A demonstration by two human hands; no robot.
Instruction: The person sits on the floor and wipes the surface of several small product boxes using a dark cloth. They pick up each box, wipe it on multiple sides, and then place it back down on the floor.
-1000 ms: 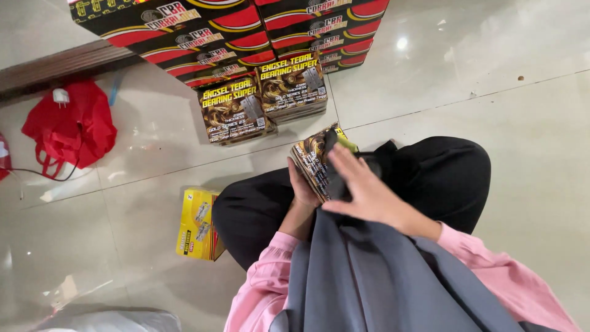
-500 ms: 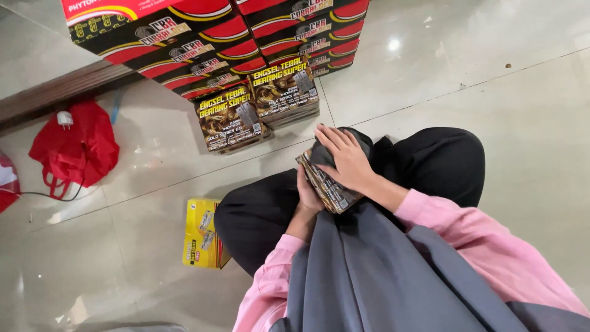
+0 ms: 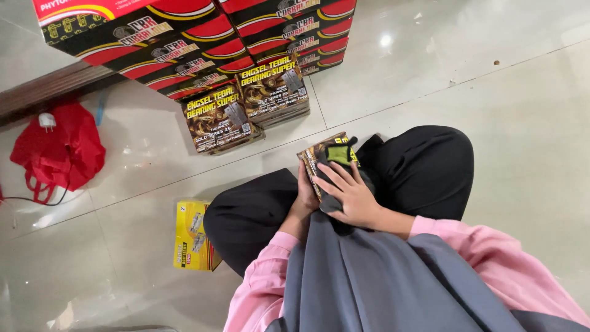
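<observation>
Seated person, centre of frame, holding a small stack of flat printed boxes (image 3: 326,161) above the lap. The left hand (image 3: 305,190) cradles the stack's near edge from below; its grip is clenched on the boxes. The right hand (image 3: 349,195) lies flat on top, fingers (image 3: 335,177) spread, pinning a dark wrapper. To square the stack well, keep both palms opposed and edges flush. A yellow box (image 3: 192,235) lies on the floor, lower left.
</observation>
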